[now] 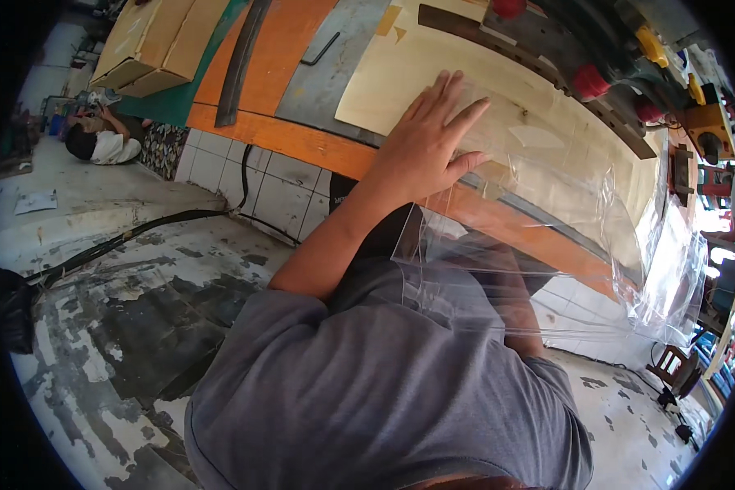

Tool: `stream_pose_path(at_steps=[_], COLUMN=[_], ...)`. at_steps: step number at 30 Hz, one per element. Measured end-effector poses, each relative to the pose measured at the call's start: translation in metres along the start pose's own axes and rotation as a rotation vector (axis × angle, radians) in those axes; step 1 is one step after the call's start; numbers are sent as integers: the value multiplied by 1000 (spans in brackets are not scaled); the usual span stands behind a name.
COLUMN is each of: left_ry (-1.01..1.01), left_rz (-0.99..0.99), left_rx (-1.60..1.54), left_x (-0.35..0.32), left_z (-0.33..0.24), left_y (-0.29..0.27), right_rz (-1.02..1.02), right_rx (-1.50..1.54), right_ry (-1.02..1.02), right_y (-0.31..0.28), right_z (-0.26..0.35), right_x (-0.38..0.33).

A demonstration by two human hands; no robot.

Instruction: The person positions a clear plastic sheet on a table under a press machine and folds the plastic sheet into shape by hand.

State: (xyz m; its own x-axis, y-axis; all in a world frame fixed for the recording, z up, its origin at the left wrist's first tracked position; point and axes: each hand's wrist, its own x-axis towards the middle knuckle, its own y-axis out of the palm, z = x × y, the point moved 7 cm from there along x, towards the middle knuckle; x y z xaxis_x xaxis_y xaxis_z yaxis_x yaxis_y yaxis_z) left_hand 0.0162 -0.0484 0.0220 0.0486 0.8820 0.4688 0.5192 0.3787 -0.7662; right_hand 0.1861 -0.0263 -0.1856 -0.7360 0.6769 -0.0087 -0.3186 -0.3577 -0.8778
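Note:
My left hand [441, 135] lies with fingers spread on a pale yellow board [367, 90] on the workbench, at the edge of a clear plastic sheet [539, 180]. The sheet runs over the board, drapes across the bench's front edge and hangs in folds over my lap. To the right it bunches up into a shiny, crumpled heap. My right forearm [514, 302] shows through the hanging plastic, reaching in under the bench edge. The fingers of that hand are hidden by the folds, so what they hold, if anything, does not show.
Along the bench's back runs a dark machine [604, 49] with red knobs and a long metal bar [498, 41]. A hex key [322, 49], a dark strip [241, 65] and a cardboard box [159, 41] lie to the left. Black cables [139, 233] cross the floor; another person [106, 139] sits beyond.

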Motion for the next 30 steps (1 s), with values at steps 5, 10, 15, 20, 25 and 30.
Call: stream_pose_path(at_steps=[5,10,15,20,25,30], left_ry=[-45,-71,-25,14,73,72], left_rz=[67,126,143,184,247,257], left_rx=[46,52,49,98,103,64], left_x=[-4,-4,1,4,3,1], left_z=[2,-2,-4,-7,-11,-12], left_y=[-1,-2,-3,1,5,4], right_rz=[9,91,166,77,-204,-233], right_rx=[161,700,1203,1172,1298,1455], right_ry=[-30,-19,-79,49,557,573], right_y=[-8,-43,-128,-200,-208,-224], right_z=[5,13,18,11,-6,28], right_x=[-14,-51,-130,-186,-200,-159])
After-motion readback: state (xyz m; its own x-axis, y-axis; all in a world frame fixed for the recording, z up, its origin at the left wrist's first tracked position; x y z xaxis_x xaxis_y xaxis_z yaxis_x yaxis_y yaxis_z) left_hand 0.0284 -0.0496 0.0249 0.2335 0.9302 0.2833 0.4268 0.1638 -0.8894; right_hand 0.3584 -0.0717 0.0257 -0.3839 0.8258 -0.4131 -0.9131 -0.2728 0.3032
